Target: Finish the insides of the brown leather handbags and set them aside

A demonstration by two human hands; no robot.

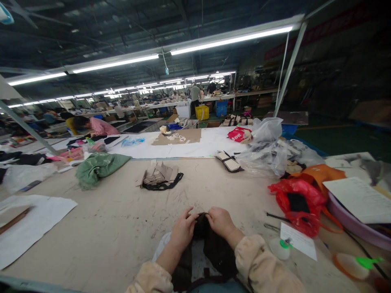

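Observation:
A dark brown fabric piece [215, 248], perhaps part of a bag, lies at the table's near edge in front of me. My left hand [184, 230] pinches its far edge from the left. From the right, the fingers of my right hand [220, 221] close on the same edge, a short gap away. Between my forearms a greyish inner surface of the piece shows. Beyond my hands sits a fanned stack of grey-brown card pieces [161, 176] with black strips under it.
A green cloth bundle [99, 167] and white paper [36, 224] lie left. To the right are a black-and-cream bundle [229, 161], clear plastic bags [264, 152], a red plastic bag [314, 199], a purple basin [357, 226] and green-capped bottles [281, 247]. A person in pink [104, 127] bends over a farther table.

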